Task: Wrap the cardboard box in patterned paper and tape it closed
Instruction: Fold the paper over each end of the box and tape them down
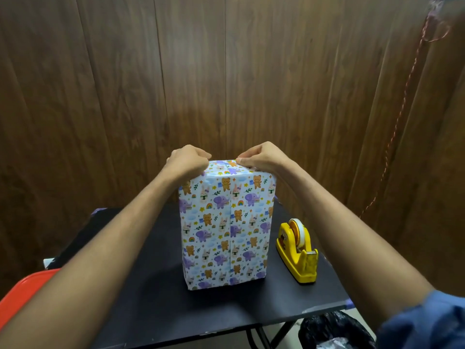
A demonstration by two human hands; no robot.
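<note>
The box [226,230] stands upright on the black table [156,306], covered in white paper printed with bears, elephants and rabbits. A vertical seam runs down the middle of its near face. Both hands are at its top end. My left hand [187,157] sits at the top left corner with curled fingers on the folded paper. My right hand [261,154] is at the top right, thumb and fingers pinching the paper flap near the middle of the top edge. The far side of the top is hidden behind the hands.
A yellow tape dispenser [298,253] with a white roll stands on the table right of the box. A red chair [22,293] is at the lower left. A black bin bag [337,331] lies below the table's right front corner. A wood-panel wall stands close behind.
</note>
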